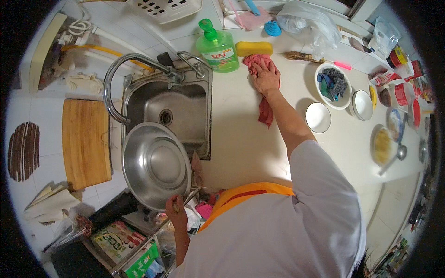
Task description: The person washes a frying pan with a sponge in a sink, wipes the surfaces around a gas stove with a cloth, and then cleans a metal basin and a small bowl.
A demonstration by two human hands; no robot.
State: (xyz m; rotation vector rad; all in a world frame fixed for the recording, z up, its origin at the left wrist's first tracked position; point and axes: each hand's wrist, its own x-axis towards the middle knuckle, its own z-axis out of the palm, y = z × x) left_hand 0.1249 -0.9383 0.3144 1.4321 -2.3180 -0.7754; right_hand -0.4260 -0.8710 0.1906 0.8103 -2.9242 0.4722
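My right hand (266,77) lies on a crumpled red cloth (266,113) on the white countertop (240,139), pressing it down with spread fingers. Just beyond the hand is a yellow sponge (254,48), and to its left stands a green pump bottle of dish soap (218,52). My left hand (176,208) is at the near rim of a stainless steel basin (158,166), its fingers curled; whether it grips the rim cannot be told. The basin sits tilted over the near left part of the steel sink (167,111).
Right of my arm stand a white bowl (318,117), a bowl stack (362,105) and a white tub (321,95) with scourers. A small brush (302,56) lies behind. A curved faucet (111,87) arches over the sink; a wooden cutting board (86,142) stands at left.
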